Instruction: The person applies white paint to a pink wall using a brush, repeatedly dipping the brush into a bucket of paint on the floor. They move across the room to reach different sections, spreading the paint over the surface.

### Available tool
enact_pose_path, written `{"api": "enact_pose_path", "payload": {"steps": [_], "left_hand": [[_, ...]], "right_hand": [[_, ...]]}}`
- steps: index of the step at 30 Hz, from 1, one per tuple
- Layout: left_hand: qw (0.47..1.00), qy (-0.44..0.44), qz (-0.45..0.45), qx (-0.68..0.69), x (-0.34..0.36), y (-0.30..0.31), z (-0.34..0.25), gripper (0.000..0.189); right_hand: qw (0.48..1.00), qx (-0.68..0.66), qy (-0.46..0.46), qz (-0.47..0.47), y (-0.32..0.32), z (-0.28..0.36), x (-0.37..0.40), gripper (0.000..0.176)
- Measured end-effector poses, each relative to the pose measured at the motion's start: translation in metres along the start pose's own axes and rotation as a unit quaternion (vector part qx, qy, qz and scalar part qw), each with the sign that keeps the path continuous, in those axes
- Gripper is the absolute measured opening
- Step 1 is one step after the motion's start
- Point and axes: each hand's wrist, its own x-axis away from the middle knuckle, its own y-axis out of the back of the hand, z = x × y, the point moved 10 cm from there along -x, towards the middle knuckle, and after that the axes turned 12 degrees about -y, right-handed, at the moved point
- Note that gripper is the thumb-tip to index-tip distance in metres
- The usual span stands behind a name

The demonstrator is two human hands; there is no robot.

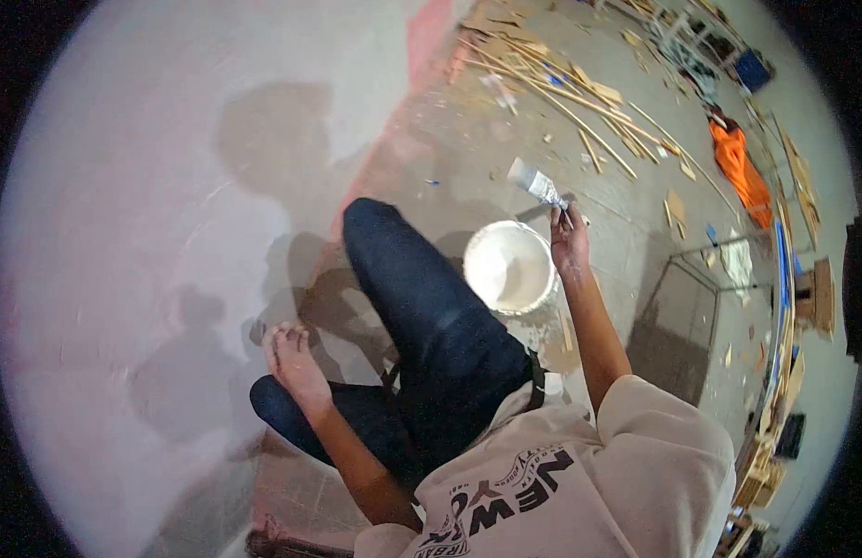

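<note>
So, the right hand's (569, 244) fingers are pinched shut around the thin handle of a brush (535, 181), gripped low near the end, with the wide bristles angled up and to the far left. That grip looks like it keeps the wet end away from the sleeve. The hand hangs just past the far right rim of 1 white bucket (510, 267), which stands on the floor (450, 139) right beside the bent leg (422, 298), probably so it stays within an easy arm's reach.

The left hand (291, 358) holds nothing. Its fingers lie loose and a bit spread, pointing far, resting about the left knee; looks like a prop for balance in the crouch, though I can't tell if the tips also touch the grey wall (124, 232) on the left.

Further out, a heap of wood strips (561, 84) litters the far floor, with an orange cloth (740, 167) off to the right, well apart from the bucket.
</note>
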Motion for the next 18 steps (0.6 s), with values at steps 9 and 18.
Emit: {"api": "enact_pose_path", "payload": {"steps": [9, 18], "left_hand": [[0.998, -0.011, 0.004, 0.064, 0.004, -0.023, -0.016, 0.03], [0.916, 0.092, 0.103, 0.376, 0.049, -0.161, -0.019, 0.027]], "right_hand": [[0.904, 0.338, 0.01, -0.26, 0.196, -0.058, -0.002, 0.018], [0.736, 0.568, -0.023, -0.368, 0.232, -0.15, -0.043, 0.035]]}}
